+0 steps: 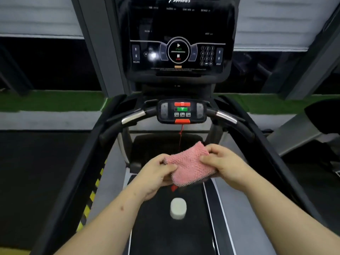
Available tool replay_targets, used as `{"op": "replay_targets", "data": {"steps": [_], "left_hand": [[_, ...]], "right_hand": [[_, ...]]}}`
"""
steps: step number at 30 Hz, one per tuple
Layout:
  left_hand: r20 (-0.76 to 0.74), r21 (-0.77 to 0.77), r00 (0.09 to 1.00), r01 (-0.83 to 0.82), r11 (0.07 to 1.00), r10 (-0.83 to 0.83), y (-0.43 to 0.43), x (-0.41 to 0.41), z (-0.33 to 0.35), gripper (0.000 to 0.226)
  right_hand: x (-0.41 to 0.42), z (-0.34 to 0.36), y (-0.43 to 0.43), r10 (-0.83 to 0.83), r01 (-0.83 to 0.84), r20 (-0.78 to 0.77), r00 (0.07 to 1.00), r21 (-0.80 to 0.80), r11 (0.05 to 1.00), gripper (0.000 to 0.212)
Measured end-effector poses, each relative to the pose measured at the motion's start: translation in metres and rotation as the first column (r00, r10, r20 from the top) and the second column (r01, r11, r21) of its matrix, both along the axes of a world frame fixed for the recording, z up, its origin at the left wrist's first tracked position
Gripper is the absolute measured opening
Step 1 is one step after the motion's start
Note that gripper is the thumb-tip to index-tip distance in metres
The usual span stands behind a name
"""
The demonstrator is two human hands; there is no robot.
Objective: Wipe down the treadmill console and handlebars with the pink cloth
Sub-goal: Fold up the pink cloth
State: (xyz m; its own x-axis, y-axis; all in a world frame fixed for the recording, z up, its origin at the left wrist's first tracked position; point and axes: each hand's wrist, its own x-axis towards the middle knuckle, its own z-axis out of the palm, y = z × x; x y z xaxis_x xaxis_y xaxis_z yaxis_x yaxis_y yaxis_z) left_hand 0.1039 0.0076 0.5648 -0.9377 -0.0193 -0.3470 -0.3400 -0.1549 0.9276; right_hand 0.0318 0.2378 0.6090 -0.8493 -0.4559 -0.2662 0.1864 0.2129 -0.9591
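Room: grey floor, a strip of green turf [49, 100] beyond the machine, pale slatted blinds [36, 15] seen high at both sides.

Treadmill console [177, 37]: large, dark, glossy screen set upright at centre; round start/stop dial, number pad and arrow keys are shown on it; a bright glare spot is noted left of the dial.

Belt [165, 236]: black, matte, flanked by grey side rails; yellow-and-black hazard stripes [92, 196] are seen along the left edge.

Handlebars [132, 116]: black curved bars with shiny metal sleeves, joined at a small control panel [182, 111] bearing one red and one green button.

Pink cloth [189, 164]: nubbly, knitted-looking weave, folded into a rough rectangle; it is held up over the belt, below the control panel, well apart from console and handlebars; it is stretched between both hands.

Left hand [156, 173]: fingers curled, the cloth's left edge is pinched between thumb and fingers.

Right hand [226, 166]: fingers curled, the right edge is gripped, thumb laid on top.

White block [178, 207]: small, rounded, blurred; it is seen on the belt beneath the hands.

Red cord [181, 137]: thin; it is hung from an orange-red clip [182, 121] under the panel and is lost behind the cloth.
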Motion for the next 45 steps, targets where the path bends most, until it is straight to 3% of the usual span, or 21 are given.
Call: {"op": "replay_targets", "data": {"steps": [4, 11, 17, 22, 28, 34, 45], "left_hand": [[0.061, -0.019, 0.994, -0.087, 0.996, 0.088, 0.009, 0.000, -0.063, 0.013], [0.067, -0.138, 0.992, -0.098, 0.986, 0.108, 0.022, -0.020, -0.177, 0.046], [0.050, -0.225, 0.991, -0.112, 0.968, 0.126, 0.030, -0.042, -0.284, 0.042], [0.072, -0.282, 0.991, -0.090, 0.955, 0.115, 0.033, -0.057, -0.386, 0.035], [0.115, -0.405, 0.989, -0.034, 0.914, 0.088, 0.035, -0.072, -0.515, 0.060], [0.086, -0.550, 0.996, 0.017, 0.835, 0.036, 0.036, -0.095, -0.626, 0.063], [0.175, -0.665, 0.983, 0.162, 0.729, -0.060, 0.038, -0.131, -0.750, 0.067]], "right_hand": [[0.004, -0.080, 0.007, -0.040, 0.034, 0.059, 0.997, 0.095, 0.995, 0.009], [-0.022, -0.231, 0.013, -0.108, 0.099, 0.053, 0.993, 0.152, 0.983, 0.021], [-0.052, -0.350, 0.017, -0.121, 0.116, 0.022, 0.992, 0.143, 0.983, 0.060], [-0.064, -0.445, 0.020, -0.068, 0.065, 0.013, 0.998, 0.187, 0.980, 0.035], [-0.071, -0.563, 0.016, -0.078, 0.050, 0.102, 0.992, 0.254, 0.966, 0.050], [-0.092, -0.660, 0.011, -0.065, 0.026, 0.102, 0.993, 0.343, 0.939, 0.054], [-0.121, -0.785, 0.010, 0.004, -0.041, 0.078, 0.997, 0.476, 0.878, 0.059]]}}
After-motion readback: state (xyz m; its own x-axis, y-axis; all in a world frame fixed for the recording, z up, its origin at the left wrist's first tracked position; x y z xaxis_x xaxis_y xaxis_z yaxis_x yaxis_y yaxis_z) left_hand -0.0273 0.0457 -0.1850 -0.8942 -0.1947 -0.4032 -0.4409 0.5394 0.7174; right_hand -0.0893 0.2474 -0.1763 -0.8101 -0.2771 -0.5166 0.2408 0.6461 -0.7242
